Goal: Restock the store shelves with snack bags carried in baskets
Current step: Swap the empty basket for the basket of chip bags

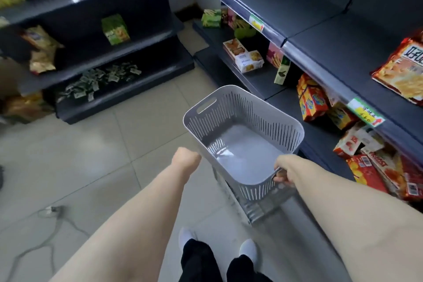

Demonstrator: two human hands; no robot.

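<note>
A grey slotted plastic basket [242, 121] hangs in the air in front of me with nothing inside it. My right hand [286, 170] grips its near rim at the handle. My left hand [185, 158] is at the basket's left wall with its fingers curled under; I cannot see whether they hold the basket. A second grey basket [261, 207] stands on the floor below the held one. An orange snack bag [402, 71] lies on the upper right shelf. Red snack bags [370, 173] lie on the low right shelf.
Dark shelving [320, 27] runs along the right with snack boxes and bags on it. Another dark shelf unit [107, 48] stands at the left with a green box, a gold bag and small packets. A cable [55, 224] lies on the tiled floor at lower left.
</note>
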